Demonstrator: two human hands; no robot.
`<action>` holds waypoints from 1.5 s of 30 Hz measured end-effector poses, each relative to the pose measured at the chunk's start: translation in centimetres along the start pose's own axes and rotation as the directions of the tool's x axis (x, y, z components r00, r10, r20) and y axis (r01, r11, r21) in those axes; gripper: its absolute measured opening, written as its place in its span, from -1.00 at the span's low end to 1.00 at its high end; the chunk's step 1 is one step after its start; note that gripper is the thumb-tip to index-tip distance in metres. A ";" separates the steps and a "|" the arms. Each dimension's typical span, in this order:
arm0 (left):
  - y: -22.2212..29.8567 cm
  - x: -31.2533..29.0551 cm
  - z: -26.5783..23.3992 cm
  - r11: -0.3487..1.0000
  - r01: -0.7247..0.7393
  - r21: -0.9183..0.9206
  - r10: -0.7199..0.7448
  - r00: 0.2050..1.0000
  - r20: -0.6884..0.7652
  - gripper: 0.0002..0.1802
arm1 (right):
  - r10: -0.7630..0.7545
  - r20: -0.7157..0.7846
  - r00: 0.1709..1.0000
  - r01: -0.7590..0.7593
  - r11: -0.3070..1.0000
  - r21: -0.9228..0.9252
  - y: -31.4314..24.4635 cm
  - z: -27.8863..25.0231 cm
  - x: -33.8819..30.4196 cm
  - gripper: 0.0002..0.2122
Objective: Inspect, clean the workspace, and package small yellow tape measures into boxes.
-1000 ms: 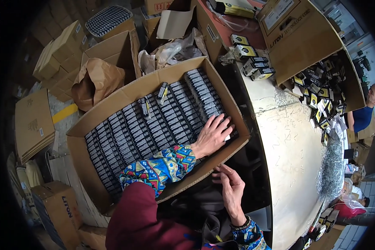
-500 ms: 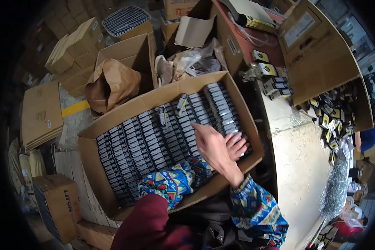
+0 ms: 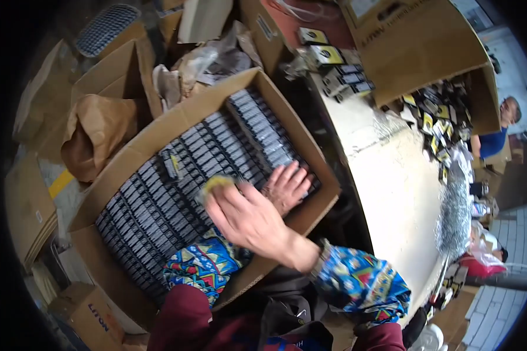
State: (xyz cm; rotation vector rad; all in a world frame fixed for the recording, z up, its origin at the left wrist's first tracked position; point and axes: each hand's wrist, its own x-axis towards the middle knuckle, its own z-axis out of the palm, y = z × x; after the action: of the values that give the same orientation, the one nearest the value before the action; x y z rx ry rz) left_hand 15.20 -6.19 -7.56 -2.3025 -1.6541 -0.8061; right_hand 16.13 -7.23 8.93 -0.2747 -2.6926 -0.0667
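Pale worktable (image 3: 392, 199) alongside, R fingers (image 3: 234, 198) gripping blurry yellow item (image 3: 216, 185) at tips, L fingers (image 3: 289, 174) apart atop packed sm. boxes (image 3: 256, 126)

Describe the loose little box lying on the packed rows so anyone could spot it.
Find the big open carton mid-picture, packed with rows of small boxes. On those rows, up and left of the right hand, lies the loose little box. Its yellow patch sets it apart from the grey-and-black boxes packed around it.
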 end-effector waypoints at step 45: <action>-0.8 2.9 -5.2 0.909 -0.318 -0.271 0.357 0.928 0.108 -0.46 | 0.513 0.242 0.824 -0.567 0.761 0.316 -8.8 -10.9 -19.0 -0.74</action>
State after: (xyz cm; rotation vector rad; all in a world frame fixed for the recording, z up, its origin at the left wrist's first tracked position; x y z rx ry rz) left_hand 13.50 -5.89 -1.76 -2.7863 -1.2014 -0.8090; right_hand 35.72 -20.32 10.72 -0.9536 -2.5731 0.6628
